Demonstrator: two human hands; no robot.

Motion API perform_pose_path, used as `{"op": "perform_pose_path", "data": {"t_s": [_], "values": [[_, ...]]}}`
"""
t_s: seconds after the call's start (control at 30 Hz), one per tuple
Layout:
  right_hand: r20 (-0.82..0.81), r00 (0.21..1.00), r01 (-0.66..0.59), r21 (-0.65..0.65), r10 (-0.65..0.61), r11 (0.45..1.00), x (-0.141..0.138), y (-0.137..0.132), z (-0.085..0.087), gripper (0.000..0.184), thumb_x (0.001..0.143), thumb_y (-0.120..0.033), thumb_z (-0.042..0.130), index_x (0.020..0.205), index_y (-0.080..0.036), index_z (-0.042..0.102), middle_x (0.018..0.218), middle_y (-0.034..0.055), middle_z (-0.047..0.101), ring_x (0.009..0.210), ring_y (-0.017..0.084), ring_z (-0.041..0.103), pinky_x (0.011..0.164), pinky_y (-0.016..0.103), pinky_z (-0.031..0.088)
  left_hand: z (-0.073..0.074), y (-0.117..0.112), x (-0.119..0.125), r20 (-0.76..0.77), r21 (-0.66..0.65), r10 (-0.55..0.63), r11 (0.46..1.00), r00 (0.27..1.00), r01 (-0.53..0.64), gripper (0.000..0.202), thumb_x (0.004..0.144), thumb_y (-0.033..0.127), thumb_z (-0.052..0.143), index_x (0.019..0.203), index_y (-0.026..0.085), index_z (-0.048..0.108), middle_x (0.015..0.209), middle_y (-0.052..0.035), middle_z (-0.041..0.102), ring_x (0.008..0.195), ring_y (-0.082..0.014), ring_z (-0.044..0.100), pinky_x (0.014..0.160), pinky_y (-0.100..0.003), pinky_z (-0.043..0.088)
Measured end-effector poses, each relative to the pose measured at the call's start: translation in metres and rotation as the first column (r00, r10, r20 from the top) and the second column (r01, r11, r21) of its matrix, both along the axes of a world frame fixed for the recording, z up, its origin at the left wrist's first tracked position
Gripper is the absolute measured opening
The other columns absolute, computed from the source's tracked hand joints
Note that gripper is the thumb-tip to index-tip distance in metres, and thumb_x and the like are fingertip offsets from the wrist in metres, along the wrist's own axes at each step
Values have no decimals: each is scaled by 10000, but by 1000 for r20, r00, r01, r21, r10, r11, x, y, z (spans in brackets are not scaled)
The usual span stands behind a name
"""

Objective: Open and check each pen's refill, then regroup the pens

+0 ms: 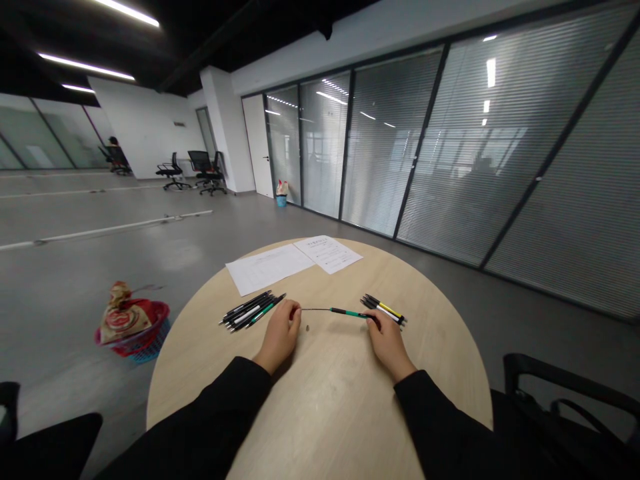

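My left hand (283, 333) is closed, its fingertips pinching the end of a thin dark pen refill (315, 309). The refill runs straight to the right, to the open end of a green and black pen barrel (353, 313). My right hand (388, 342) grips the other end of that barrel, holding it almost level just above the table. On the tabletop beside my left hand lies a small dark piece (307, 328), perhaps a pen tip. A pile of several pens (250, 311) lies left of my left hand. A smaller group of pens (385, 308) lies just beyond my right hand.
Two printed sheets of paper (270, 267) lie at the far side of the round wooden table (325, 413). A basket with a bag in it (133, 327) stands on the floor at left. Chairs flank the table, one with an armrest (565, 380) at right.
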State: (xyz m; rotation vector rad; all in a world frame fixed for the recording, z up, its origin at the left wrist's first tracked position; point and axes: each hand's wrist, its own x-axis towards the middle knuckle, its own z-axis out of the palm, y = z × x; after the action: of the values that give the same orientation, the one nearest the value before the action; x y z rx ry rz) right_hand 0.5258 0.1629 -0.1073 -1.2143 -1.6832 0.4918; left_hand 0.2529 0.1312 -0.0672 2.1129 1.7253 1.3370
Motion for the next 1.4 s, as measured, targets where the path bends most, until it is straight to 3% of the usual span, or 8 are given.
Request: {"op": "perform_pose_path", "data": {"t_s": [0.27, 0.63, 0.8, 1.17, 1.4], "values": [[57, 994, 87, 33, -89, 996, 4, 3, -5, 283, 889, -219, 471, 1023, -167, 715, 1095, 131, 717, 1043, 273, 641, 968, 445, 469, -7, 8, -12, 94, 32, 112, 993, 989, -115, 172, 948, 303, 418, 855, 206, 524, 836, -32, 578, 764, -196, 539, 707, -327, 439], [320, 946, -59, -11, 60, 998, -3, -6, -4, 274, 844, -106, 538, 1029, -178, 728, 1036, 120, 717, 1031, 283, 629, 972, 419, 465, -3, -1, 2, 33, -61, -98, 993, 995, 100, 169, 936, 290, 441, 837, 199, 543, 814, -37, 572, 745, -191, 526, 706, -328, 446], [386, 920, -70, -17, 71, 997, -4, -8, -1, 268, 824, -72, 541, 971, -198, 726, 959, 109, 690, 988, 274, 612, 914, 388, 472, -1, -2, 4, 23, -99, -127, 987, 992, 129, 184, 936, 310, 444, 827, 200, 543, 818, -44, 577, 753, -196, 536, 721, -339, 457], [351, 931, -99, -23, 101, 995, -3, -7, -3, 240, 788, -65, 558, 896, -208, 717, 919, 80, 662, 938, 238, 594, 877, 351, 460, -3, -2, 2, 19, -120, -144, 982, 989, 145, 182, 935, 324, 453, 833, 205, 545, 813, -39, 584, 738, -191, 536, 711, -336, 464], [265, 958, -113, -6, 110, 994, -8, -10, 3, 206, 855, -180, 583, 1031, -182, 692, 940, 77, 645, 917, 231, 592, 863, 357, 467, 3, -6, 6, 9, -111, -213, 971, 977, 212, 198, 951, 309, 448, 833, 196, 560, 837, -43, 588, 758, -183, 544, 707, -317, 459]]}}
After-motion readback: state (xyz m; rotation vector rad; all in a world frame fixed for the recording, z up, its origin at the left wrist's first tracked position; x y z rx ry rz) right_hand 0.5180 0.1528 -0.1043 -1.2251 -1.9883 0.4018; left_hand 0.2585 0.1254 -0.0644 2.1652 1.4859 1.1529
